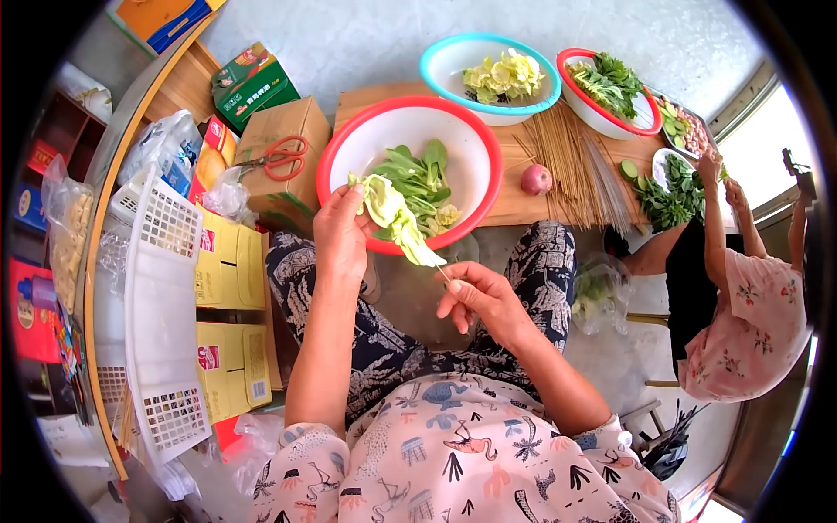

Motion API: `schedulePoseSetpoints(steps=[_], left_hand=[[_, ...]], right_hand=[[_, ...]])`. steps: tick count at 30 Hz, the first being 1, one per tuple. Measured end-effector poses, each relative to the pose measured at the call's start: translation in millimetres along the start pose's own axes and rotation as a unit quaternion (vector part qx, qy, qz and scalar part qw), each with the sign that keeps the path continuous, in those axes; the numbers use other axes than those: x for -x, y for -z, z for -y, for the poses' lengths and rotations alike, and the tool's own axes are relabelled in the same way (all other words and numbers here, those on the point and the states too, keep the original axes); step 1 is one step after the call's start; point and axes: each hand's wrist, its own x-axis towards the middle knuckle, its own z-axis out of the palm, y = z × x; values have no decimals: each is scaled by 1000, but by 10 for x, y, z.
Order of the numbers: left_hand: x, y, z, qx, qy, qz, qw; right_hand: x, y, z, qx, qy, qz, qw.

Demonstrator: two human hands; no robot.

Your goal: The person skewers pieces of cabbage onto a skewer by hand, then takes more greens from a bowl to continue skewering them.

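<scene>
My left hand (342, 231) pinches a folded pale green lettuce leaf (391, 213) at its upper end. The leaf hangs slanting down to the right, over the near rim of a red-rimmed white basin (349, 131). Close to the leaf's lower tip, my right hand (479, 296) is closed on a thin bamboo skewer (443, 273), whose point meets the leaf. How far the skewer runs into the leaf is hidden. Inside the basin lie dark green leafy greens (418, 174) and a small pale piece of leaf.
Loose skewers (567, 148) and a red onion (536, 179) lie on the wooden table (506, 205). A blue-rimmed basin (445, 65) and another red-rimmed basin (602, 118) hold vegetables. Scissors (283, 159) rest on a cardboard box (279, 126) at left. A co-worker (741, 305) sits at right.
</scene>
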Motion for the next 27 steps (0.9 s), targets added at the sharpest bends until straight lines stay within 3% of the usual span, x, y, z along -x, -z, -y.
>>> schedulePoseSetpoints(steps=[5,21,27], left_hand=[[-13,29,19,-14,-1,0,1000],[-5,-37,-8,-20,12,10,1000],[52,-76,120,11,49,84,995]], right_hand=[[78,174,-184,54,14,-23,998],[-82,143,-177,51,37,-51,997],[-92,169,-186,50,52,-60,996]])
